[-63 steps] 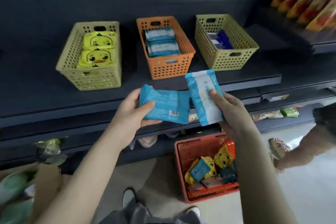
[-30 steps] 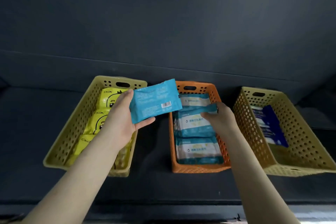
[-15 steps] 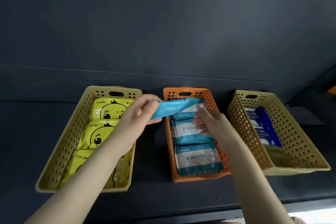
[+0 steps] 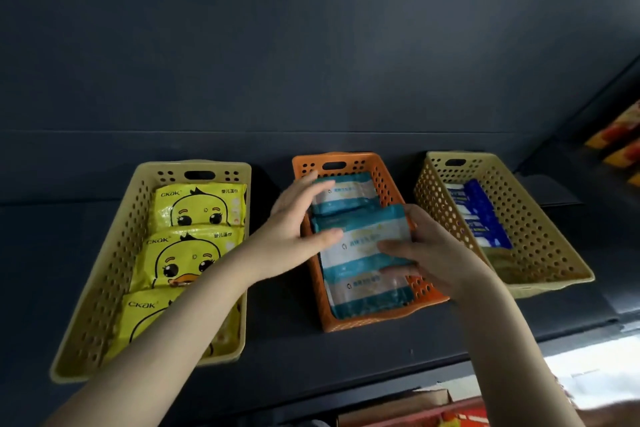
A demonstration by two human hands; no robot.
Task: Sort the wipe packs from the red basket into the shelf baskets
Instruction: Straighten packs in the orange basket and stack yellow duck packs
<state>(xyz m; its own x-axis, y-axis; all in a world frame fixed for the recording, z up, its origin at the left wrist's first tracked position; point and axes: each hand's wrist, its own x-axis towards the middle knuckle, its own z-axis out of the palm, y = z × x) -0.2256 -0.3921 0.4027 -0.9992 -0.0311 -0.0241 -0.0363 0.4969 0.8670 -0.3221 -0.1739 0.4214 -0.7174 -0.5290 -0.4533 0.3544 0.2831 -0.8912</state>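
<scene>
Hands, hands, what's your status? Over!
Left grip flat on the teal pack. Right grip pinching its edge, over the orange basket. Nothing blocking.

Glossy wipe packs [image 4: 363, 239], perforated plastic baskets [image 4: 388, 180]

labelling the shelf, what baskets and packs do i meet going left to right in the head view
yellow-green basket with yellow duck packs → orange basket with teal packs → tan basket with dark blue packs

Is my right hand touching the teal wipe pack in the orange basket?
Touching. Head view: the right hand pinches the wipe pack at its right edge, thumb on top.
</scene>
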